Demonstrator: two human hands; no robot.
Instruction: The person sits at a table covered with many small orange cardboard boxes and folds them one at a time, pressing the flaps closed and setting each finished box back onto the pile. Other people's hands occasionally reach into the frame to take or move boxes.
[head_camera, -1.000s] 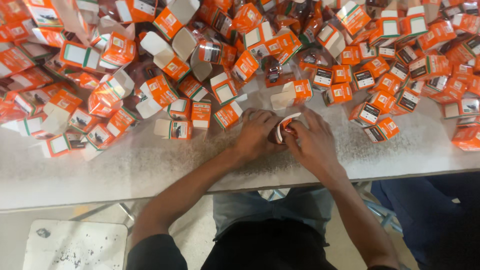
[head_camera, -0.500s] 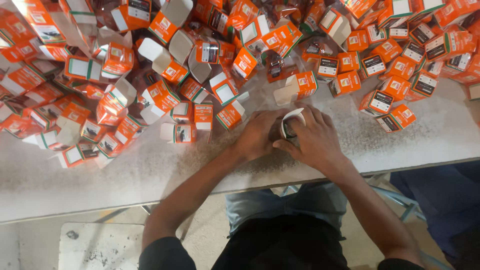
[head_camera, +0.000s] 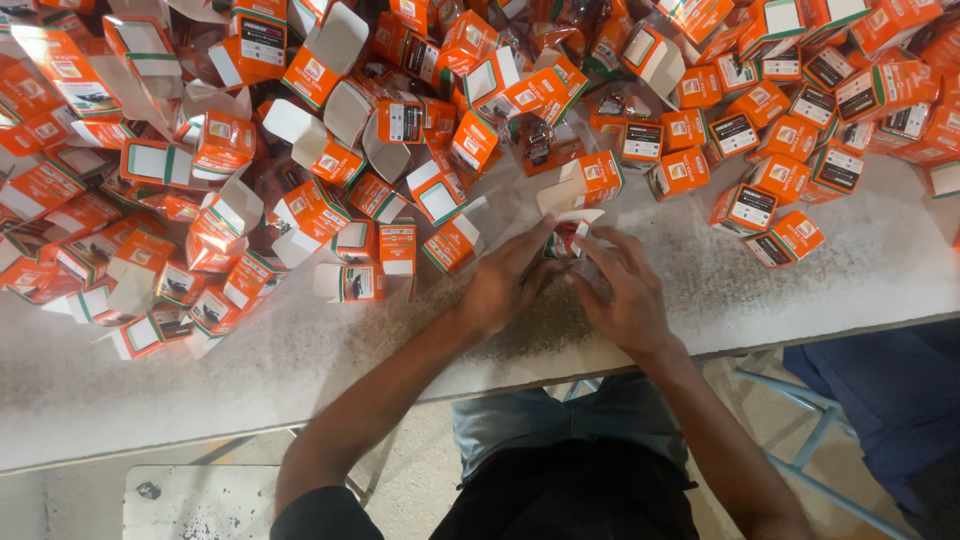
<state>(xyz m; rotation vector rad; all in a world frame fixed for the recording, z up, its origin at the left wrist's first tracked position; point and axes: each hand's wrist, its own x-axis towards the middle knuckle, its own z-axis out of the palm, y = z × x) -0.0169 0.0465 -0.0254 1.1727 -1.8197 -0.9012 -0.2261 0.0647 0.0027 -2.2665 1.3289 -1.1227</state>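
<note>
A small orange carton, white flap open, sits near the front of the grey surface; the left hand and right hand pinch its sides; steadying it squarely would ease folding; heaped orange cartons lie behind.

Orange cartons with white flaps and green stripes; some closed cartons bear black panels. Worktable speckled grey-white, perhaps stone.
</note>
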